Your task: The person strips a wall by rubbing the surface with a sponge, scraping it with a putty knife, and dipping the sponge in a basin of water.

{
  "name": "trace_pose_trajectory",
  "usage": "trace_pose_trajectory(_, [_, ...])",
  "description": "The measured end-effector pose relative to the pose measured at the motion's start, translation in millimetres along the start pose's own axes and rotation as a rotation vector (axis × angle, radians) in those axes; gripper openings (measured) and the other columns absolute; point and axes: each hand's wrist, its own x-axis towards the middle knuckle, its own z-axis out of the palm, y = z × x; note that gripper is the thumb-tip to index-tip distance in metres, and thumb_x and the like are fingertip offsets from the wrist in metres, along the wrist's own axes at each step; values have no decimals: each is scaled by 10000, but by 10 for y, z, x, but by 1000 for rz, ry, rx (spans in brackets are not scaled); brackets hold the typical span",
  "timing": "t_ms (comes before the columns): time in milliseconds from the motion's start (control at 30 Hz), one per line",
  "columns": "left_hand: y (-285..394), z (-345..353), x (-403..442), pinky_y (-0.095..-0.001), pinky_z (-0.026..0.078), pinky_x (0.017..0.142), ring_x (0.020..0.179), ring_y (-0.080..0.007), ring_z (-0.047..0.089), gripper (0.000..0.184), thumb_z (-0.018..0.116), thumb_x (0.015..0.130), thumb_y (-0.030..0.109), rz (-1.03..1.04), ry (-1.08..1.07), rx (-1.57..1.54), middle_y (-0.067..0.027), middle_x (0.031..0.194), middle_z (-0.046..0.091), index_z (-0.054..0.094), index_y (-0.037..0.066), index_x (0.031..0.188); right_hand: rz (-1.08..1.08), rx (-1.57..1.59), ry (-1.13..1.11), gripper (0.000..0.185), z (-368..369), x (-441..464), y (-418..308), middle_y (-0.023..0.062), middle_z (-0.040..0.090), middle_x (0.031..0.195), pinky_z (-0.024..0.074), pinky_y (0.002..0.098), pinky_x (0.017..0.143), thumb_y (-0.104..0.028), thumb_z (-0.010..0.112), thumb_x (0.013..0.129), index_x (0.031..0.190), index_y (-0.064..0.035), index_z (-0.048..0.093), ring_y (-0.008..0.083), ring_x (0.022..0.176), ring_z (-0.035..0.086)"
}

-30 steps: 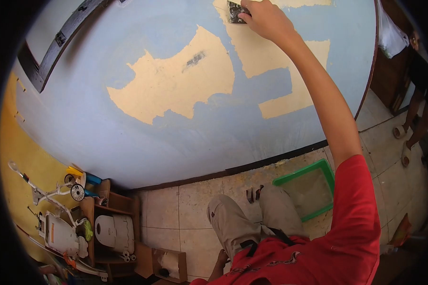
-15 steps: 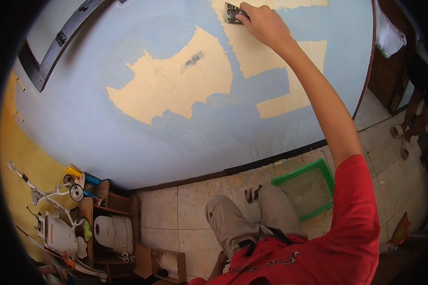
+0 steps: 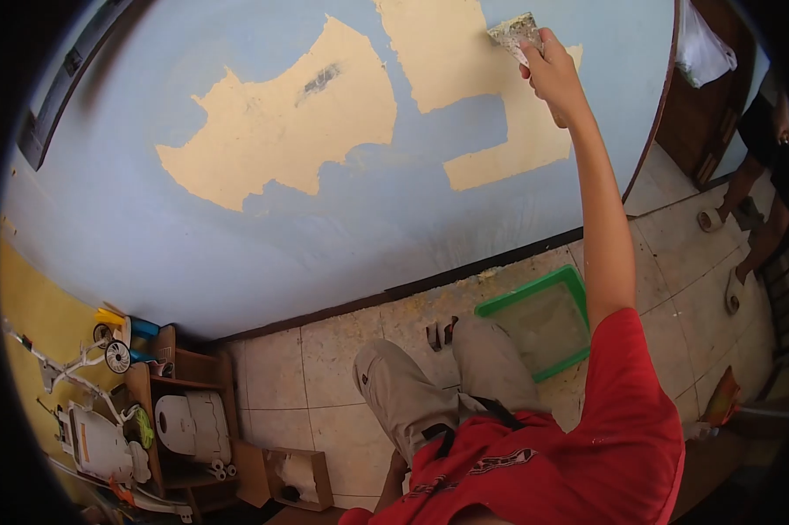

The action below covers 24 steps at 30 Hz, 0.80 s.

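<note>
My right hand is raised against the wall and wrapped around the handle of a scraper. The wide metal blade is smeared with pale residue and lies at the light blue wall, by the edge of a cream-coloured bare patch. Left of it is a second ragged cream patch with a dark grey smudge. Low in the view, beside my thigh, my left hand hangs partly behind my shirt, its fingers hidden.
A green tray sits on the tiled floor by my knee, with crumbs along the wall's foot. At lower left stand a wooden shelf, a white scooter frame and an open cardboard box. Another person's legs show at right.
The scraper has moved right along the wall and turned, now showing its residue-covered face. My view has shifted right, and more of the other person shows.
</note>
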Motion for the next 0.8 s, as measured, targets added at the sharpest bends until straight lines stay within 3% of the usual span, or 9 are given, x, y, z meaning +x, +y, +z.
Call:
trace_pose_trajectory(33, [-28,-8,-5,-463,514,829,1027,-241,572,492,533,939,355,-5,-3,4,-104,1223,532,390,139,1358,5,-11,1,297,-5,-86,201,58,586,736,439,284,540,-279,495,995,1071,8,508,124,642,565])
trace_pose_trajectory(100, [-73,-38,-20,-463,514,829,1028,-241,572,492,532,939,356,-8,-2,6,-103,1223,533,391,139,1358,25,-120,18,219,49,-240,517,142,605,696,465,373,596,-213,471,977,912,-5,444,254,627,629])
trace_pose_trajectory(233, [-151,-123,36,-463,513,829,1029,-240,572,492,532,939,357,5,1,15,-103,1222,535,394,139,1358,-46,-118,135,278,314,-282,683,205,614,678,457,438,604,-250,495,993,932,16,446,361,636,618])
trace_pose_trajectory(367, [-77,-152,28,-463,513,829,1030,-239,572,492,532,939,358,27,-8,23,-103,1222,537,396,138,1358,-135,-96,101,279,732,-380,690,211,599,670,451,454,589,-244,495,996,917,18,440,392,617,600])
trace_pose_trajectory(433, [21,-127,20,-463,513,829,1031,-239,572,492,532,939,359,42,-11,24,-103,1222,538,397,138,1358,-95,-64,247,268,860,-446,704,219,579,650,436,465,556,-225,494,998,897,13,425,417,587,575])
trace_pose_trajectory(600, [262,-43,-7,-463,513,829,1032,-238,572,492,532,939,360,78,-20,27,-102,1221,540,401,138,1358,-201,-56,282,255,1038,-554,726,204,545,589,423,444,507,-206,484,1004,894,7,396,401,539,562])
trace_pose_trajectory(667, [296,-18,-1,-463,512,829,1033,-237,572,492,532,939,361,89,-19,28,-102,1221,541,402,137,1358,-26,48,452,266,1002,-541,691,147,623,648,473,356,536,-231,515,998,888,-2,435,262,564,632])
trace_pose_trajectory(733, [291,-50,9,-463,512,829,1033,-237,572,492,532,939,362,85,-24,34,-102,1221,541,403,137,1358,-46,65,474,269,989,-534,716,152,619,653,471,355,538,-230,514,997,886,0,432,265,560,622])
trace_pose_trajectory(800, [237,-42,18,-463,512,829,1034,-236,572,492,532,939,362,79,-28,37,-102,1221,542,405,137,1358,-120,-93,286,278,1072,-622,740,165,605,647,459,374,528,-236,514,997,890,7,431,300,550,607])
